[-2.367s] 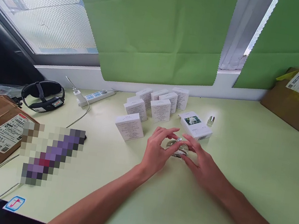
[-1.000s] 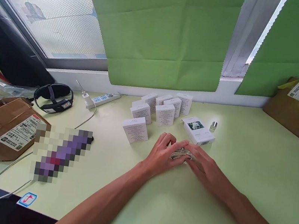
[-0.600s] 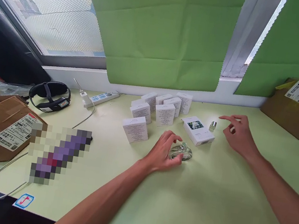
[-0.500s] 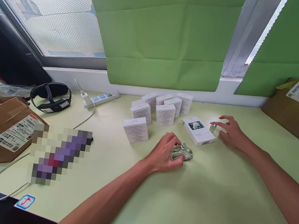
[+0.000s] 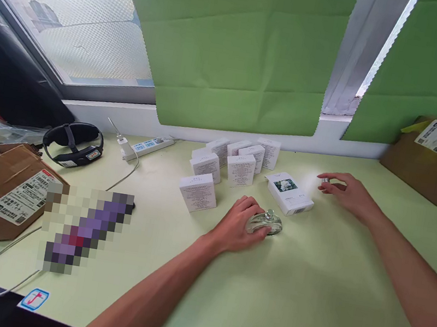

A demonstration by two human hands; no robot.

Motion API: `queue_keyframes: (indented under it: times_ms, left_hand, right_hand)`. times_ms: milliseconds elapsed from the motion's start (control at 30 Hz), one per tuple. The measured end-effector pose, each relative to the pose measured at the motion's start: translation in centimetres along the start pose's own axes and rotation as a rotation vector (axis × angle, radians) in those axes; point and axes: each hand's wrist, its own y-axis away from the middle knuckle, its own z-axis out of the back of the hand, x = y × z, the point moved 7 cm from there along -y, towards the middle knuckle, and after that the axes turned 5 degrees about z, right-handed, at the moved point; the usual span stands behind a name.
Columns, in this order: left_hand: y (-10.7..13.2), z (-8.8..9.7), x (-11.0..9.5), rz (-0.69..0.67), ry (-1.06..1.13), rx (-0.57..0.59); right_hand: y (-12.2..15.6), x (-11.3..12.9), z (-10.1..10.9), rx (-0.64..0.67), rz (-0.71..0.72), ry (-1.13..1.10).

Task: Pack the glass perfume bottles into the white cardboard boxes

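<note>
My left hand (image 5: 240, 223) is closed around a clear glass perfume bottle (image 5: 272, 224), which stands upright on the table with its silver spray neck bare. Farther right, my right hand (image 5: 344, 192) pinches a small silvery bottle cap (image 5: 325, 180) between thumb and fingers. Between the two hands lies a white carton (image 5: 291, 195) with a picture of white flowers on its face. Several more white cartons (image 5: 241, 169) with printed text stand in a loose group behind and left of the bottle.
A crumpled cardboard box (image 5: 10, 191) and a black headset (image 5: 73, 145) are at the left. Nearby lie a power strip (image 5: 150, 145), a white cable (image 5: 2, 246) and a blurred-out purple object (image 5: 96, 227). Another cardboard box (image 5: 429, 164) sits back right, and green sheets (image 5: 244, 51) hang behind.
My right fingers have closed on the small cap and moved slightly right and up with it. My left hand stays on the bottle, nearly unmoved.
</note>
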Motion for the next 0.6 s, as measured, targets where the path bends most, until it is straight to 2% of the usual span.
queue_keyframes:
  times_ms: [100,200,400,500,600]
  left_hand:
    - [-0.1,-0.1,0.2,0.017,0.024,0.010]
    - [-0.2,-0.2,0.6,0.037,0.032,0.002]
    - [-0.4,-0.1,1.4,0.061,0.049,-0.047]
    - [-0.3,0.0,1.4,0.053,0.058,-0.063]
    - [-0.3,0.1,1.4,0.047,0.060,-0.070]
  right_hand:
    - [1.0,3.0,0.6,-0.024,-0.027,-0.107]
    - [1.2,6.9,0.9,-0.034,0.012,-0.180]
    - [1.9,15.0,-0.8,0.167,0.194,-0.128]
    - [2.5,17.0,-2.1,0.276,0.269,-0.072]
    - [3.1,17.5,-3.7,0.404,0.321,0.054]
